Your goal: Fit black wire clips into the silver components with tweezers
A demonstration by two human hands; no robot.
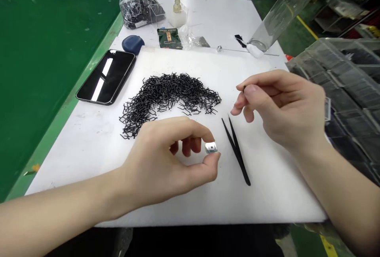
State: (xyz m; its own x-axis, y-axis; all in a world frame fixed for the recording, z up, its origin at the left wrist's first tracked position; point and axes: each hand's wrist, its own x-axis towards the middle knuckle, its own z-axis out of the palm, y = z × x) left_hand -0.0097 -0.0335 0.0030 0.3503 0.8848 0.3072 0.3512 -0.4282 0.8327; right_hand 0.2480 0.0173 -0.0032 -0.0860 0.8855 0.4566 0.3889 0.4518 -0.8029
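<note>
Between the thumb and index finger of my left hand (175, 154) is a small white plastic piece (211, 147) with a dark slot in its face. My right hand (285, 106) is raised to the right, thumb and index finger pinched on a tiny dark piece (244, 89), mostly hidden by the fingertips. Black tweezers (237, 152) lie on the white work surface between the two hands, tips pointing away from me. Beyond my left hand spreads an arc-shaped heap of small black forked wire pieces (169, 89), with several loose ones along its inner edge.
A smartphone (107, 76) and a dark blue rounded object (132, 44) lie at left. Farther back are a plastic bag of dark parts (138, 10), a small bottle (177, 12), a green packet (169, 38) and a clear cylinder (276, 16). Transparent drawers (341, 79) stand at right.
</note>
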